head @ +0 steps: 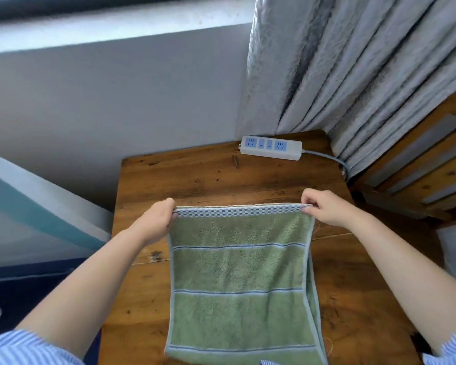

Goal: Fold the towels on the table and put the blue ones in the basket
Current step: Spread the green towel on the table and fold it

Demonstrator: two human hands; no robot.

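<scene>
A green towel [240,272] with thin blue stripes and a blue-checked border hangs stretched over the wooden table [195,180]. My left hand [158,219] pinches its top left corner. My right hand [324,206] pinches the top right corner. The top edge is pulled taut between both hands, and the towel appears doubled, with a second layer showing along its right side. No basket or blue towel is in view.
A white power strip [270,148] with blue sockets lies at the table's far edge, its cable running right. Grey curtains [353,75] hang behind it. A wooden slatted frame [427,164] stands to the right. A wall lies to the left.
</scene>
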